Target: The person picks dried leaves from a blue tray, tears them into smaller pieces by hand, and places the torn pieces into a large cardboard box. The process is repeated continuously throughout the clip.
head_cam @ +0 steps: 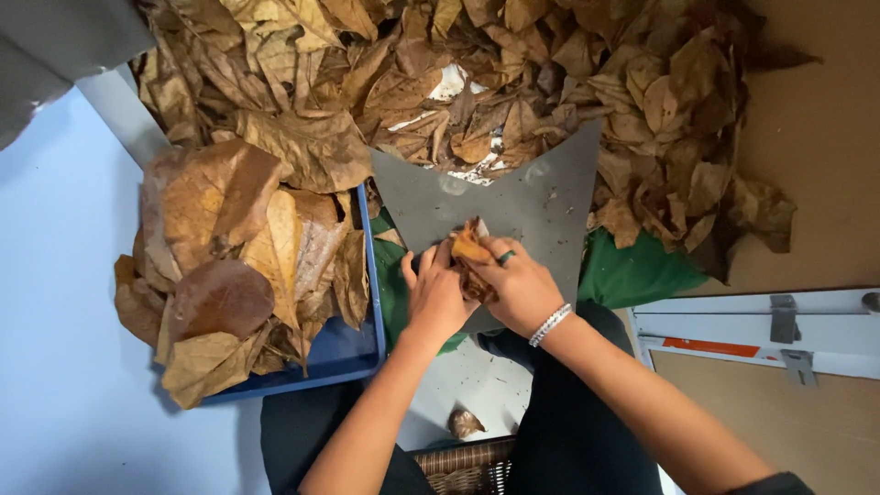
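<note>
— Surface: grey board (541, 206), dry-leaf pile (513, 82) behind it, blue tray (371, 275) of leaves on the left.
— Hands?
— Left hand (437, 295) and right hand (519, 284) both closed on one crumpled brown leaf (471, 252), held over the board's near edge.

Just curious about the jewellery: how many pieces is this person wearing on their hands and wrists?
2. A green ring sits on a finger of the right hand, and a white beaded bracelet circles the right wrist. None shows on the left hand, though its fingers are partly hidden.
</note>
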